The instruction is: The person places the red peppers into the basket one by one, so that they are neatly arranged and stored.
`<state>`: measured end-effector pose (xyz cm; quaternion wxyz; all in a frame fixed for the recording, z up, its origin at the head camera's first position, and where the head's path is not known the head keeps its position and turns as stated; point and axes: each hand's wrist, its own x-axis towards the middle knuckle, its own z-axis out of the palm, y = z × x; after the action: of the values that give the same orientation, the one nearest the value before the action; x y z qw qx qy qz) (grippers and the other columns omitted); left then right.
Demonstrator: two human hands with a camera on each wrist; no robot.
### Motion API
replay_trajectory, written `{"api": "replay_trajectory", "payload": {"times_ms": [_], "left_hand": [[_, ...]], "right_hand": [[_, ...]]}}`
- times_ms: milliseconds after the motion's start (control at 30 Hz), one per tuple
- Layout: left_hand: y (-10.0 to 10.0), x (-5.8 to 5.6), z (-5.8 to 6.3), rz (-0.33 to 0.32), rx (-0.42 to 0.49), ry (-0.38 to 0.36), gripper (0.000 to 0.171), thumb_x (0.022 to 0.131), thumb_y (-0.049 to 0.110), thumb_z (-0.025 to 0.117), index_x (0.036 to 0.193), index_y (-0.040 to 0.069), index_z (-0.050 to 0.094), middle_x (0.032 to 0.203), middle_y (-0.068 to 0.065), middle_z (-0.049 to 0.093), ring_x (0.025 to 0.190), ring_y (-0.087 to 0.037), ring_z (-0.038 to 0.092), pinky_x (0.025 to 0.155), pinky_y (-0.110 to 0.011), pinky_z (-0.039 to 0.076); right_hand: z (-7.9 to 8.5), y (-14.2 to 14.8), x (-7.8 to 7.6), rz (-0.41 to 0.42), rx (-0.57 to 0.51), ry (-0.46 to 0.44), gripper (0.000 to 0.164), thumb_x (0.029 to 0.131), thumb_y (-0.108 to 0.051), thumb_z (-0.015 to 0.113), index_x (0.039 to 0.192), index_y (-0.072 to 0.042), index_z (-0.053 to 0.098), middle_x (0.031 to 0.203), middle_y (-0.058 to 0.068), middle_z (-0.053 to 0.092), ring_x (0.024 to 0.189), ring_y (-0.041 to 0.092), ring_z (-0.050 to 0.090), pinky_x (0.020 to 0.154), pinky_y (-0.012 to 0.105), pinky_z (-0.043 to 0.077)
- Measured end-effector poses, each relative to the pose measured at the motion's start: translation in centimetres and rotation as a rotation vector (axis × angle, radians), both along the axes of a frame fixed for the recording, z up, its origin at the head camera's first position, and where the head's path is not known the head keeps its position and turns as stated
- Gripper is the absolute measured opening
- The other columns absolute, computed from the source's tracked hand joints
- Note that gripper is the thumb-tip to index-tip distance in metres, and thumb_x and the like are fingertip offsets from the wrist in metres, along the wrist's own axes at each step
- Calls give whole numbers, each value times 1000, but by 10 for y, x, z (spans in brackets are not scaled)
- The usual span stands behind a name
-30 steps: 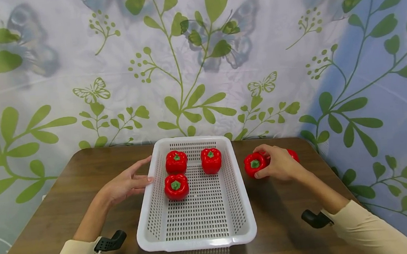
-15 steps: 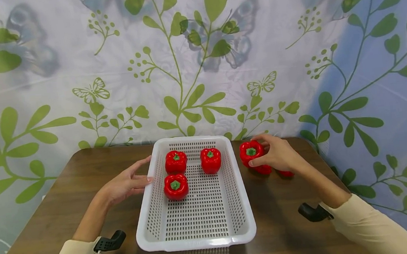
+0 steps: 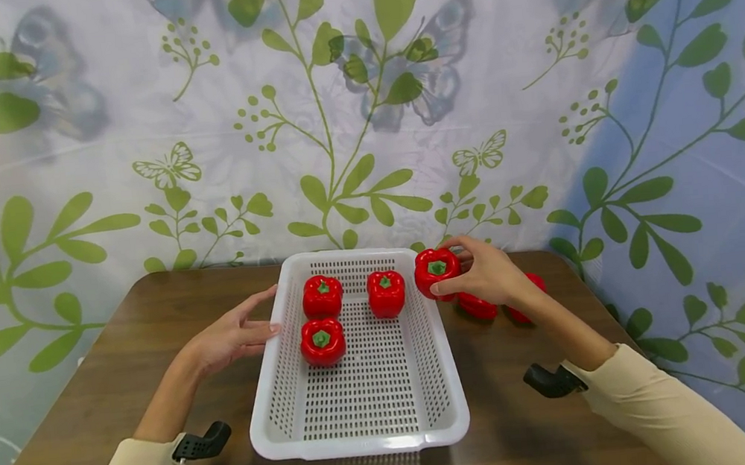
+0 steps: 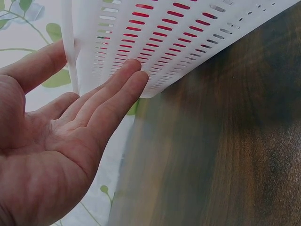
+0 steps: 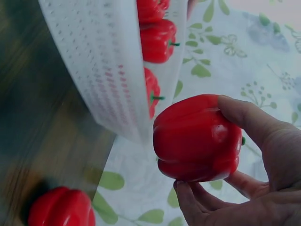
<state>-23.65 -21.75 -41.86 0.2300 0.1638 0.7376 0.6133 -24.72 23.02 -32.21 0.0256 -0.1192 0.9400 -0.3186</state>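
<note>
My right hand point(image 3: 487, 272) grips a red bell pepper point(image 3: 437, 274) with a green stem, thumb on one side and fingers on the other. In the head view the pepper overlaps the right rim of a white perforated basket point(image 3: 363, 413); the right wrist view shows it raised beside the basket's wall. Three more red peppers sit inside, one at the back left point(image 3: 322, 296), one in front of it point(image 3: 322, 342) and one at the back right point(image 3: 387, 295). My left hand point(image 3: 230, 336) has its fingers extended, touching the basket's left side point(image 4: 155, 42).
Right of the basket, a red pepper point(image 3: 477, 306) and another red pepper point(image 3: 526, 300) lie on the brown wooden table point(image 3: 518, 413), partly behind my right hand and forearm. A leaf-patterned cloth point(image 3: 361, 114) hangs directly behind the table's back edge.
My right hand has lifted the bell pepper off the table and carried it left to the basket's right rim, uncovering peppers on the table. My left hand has stayed in place.
</note>
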Motion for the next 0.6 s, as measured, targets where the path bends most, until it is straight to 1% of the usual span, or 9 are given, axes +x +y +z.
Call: {"api": "replay_trajectory", "payload": {"times_ms": [233,467,600], "left_hand": [[0,1,-3,10,-6,-2,83,101,21,61,164,22,8,152,-27,47,126,-39,63,102,-60,51],[1,2,-6,18,-1,-20,81,101,20,62,164,24,10,151,-25,49,125,-39,63,103,-60,51],[2,3,-6,17,-4,-5,81,101,21,62,164,24,10,150,-25,50,125,-39,63,103,-59,50]], "right_hand": [[0,-16,2,9,-37,-11,78,79,-44,84,143,-16,48,141,17,57,128,38,54,99,56,54],[-7,-31,6,41,-40,3,78,80,-44,83,146,-20,48,137,14,59,124,35,56,95,52,57],[-13,-37,8,47,-39,4,77,79,-43,84,145,-19,50,135,14,61,122,34,58,93,49,58]]}}
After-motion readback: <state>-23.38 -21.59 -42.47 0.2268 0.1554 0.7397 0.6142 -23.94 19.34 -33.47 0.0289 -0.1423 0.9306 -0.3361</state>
